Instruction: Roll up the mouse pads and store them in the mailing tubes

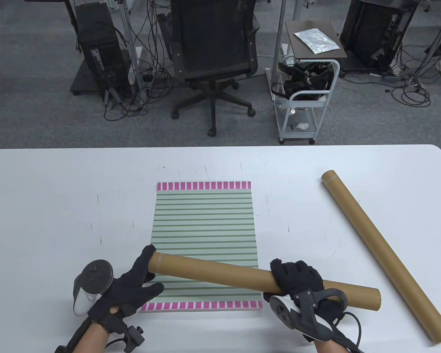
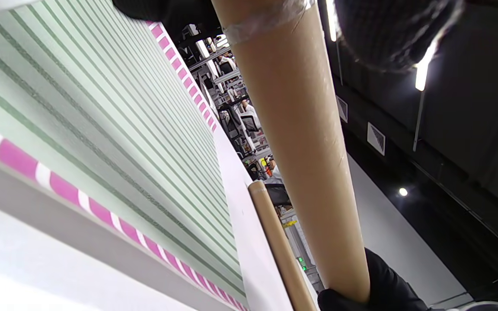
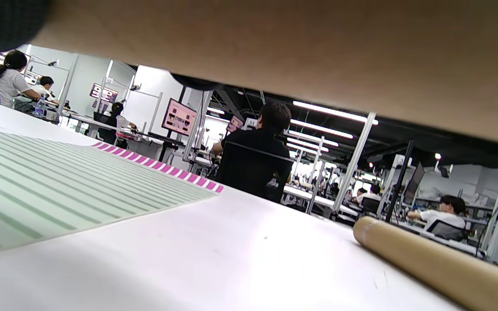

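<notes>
**Inspector A:** Mouse pad [image 1: 205, 235] is found lying flat and unrolled on the surface [image 1: 58, 206], striped face up, pink-edged near border close to the person. No rolling is judged to have been started.

**Inspector B:** And the tubes?

**Inspector A:** One tube [image 1: 220, 273] is held above the pad's near end, crossing it from left to right. It is wrapped by the curled fingers of the right hand [image 1: 301, 285] toward its right part. Its left end is pinched at the cap by thumb and fingers of the left hand [image 1: 139, 279]. A second tube [image 1: 386, 253] is left on the surface to the right, well apart from the pad.

**Inspector B:** Risks noted?

**Inspector A:** Three. If the cap is pulled off with a jerk, the tube may be swung down onto the pad and the pad shifted. The second tube lies loose and round; it could be rolled toward the surface's right edge if knocked by the held tube's far end. Lastly, a loosely rolled pad is expected to spring open and jam at the tube mouth.

**Inspector B:** Cap condition?

**Inspector A:** Clear tape is seen round the end in the left wrist view; whether the cap is still seated cannot be told.
</notes>
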The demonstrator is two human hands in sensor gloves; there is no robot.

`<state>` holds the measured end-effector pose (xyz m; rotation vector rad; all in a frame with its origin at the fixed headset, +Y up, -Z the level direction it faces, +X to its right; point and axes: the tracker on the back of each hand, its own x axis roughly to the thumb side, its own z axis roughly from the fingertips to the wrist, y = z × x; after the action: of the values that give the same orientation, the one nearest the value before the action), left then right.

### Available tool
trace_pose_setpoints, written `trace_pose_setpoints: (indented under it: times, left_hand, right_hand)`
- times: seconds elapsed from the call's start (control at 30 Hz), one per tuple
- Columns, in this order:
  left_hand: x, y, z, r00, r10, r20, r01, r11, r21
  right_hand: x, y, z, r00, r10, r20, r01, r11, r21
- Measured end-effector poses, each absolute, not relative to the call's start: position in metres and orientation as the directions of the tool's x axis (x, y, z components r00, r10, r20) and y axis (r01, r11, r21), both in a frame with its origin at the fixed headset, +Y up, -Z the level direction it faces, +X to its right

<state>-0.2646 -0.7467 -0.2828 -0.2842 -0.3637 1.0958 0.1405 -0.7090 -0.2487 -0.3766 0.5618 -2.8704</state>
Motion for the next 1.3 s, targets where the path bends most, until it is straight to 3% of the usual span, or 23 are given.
trace_pose_setpoints:
  times: [0.1, 0.2, 0.3, 0.47, 0.57, 0.73, 1.07, 1.2, 1.3]
  left_hand:
    - [-0.266, -0.743, -0.279, 0.614, 0.766, 0.191, -0.694, 0.639, -0.331]
    - [-0.269, -0.735, -0.272, 0.867, 0.444, 0.226, -0.414, 0.894, -0.172]
    - [-0.262, -0.731, -0.270, 0.911, 0.336, 0.239, -0.319, 0.941, -0.111]
    - [-0.251, -0.732, -0.270, 0.910, 0.308, 0.278, -0.289, 0.951, -0.110]
    - [-0.251, -0.733, -0.270, 0.929, 0.251, 0.272, -0.235, 0.968, -0.093]
    - [-0.254, -0.738, -0.274, 0.929, 0.268, 0.254, -0.245, 0.962, -0.120]
    - [-0.263, -0.744, -0.281, 0.944, 0.250, 0.213, -0.224, 0.965, -0.136]
    - [-0.264, -0.747, -0.281, 0.944, 0.257, 0.206, -0.229, 0.962, -0.149]
    - [-0.264, -0.748, -0.281, 0.946, 0.251, 0.204, -0.223, 0.963, -0.151]
  right_hand:
    - [0.147, -0.716, -0.257, -0.956, -0.278, 0.099, 0.222, -0.898, -0.379]
    - [0.172, -0.729, -0.274, -0.965, -0.254, -0.070, 0.264, -0.936, -0.232]
    - [0.194, -0.740, -0.289, -0.953, -0.220, -0.210, 0.245, -0.964, -0.104]
    - [0.232, -0.748, -0.313, -0.859, -0.256, -0.444, 0.272, -0.962, 0.027]
    - [0.253, -0.754, -0.326, -0.814, -0.204, -0.543, 0.186, -0.978, 0.089]
    - [0.261, -0.759, -0.345, -0.785, -0.143, -0.603, 0.085, -0.989, 0.124]
    - [0.263, -0.760, -0.370, -0.814, -0.170, -0.555, 0.083, -0.981, 0.178]
    - [0.272, -0.736, -0.366, -0.844, -0.223, -0.488, 0.134, -0.968, 0.211]
    - [0.293, -0.708, -0.360, -0.813, -0.222, -0.538, 0.179, -0.975, 0.131]
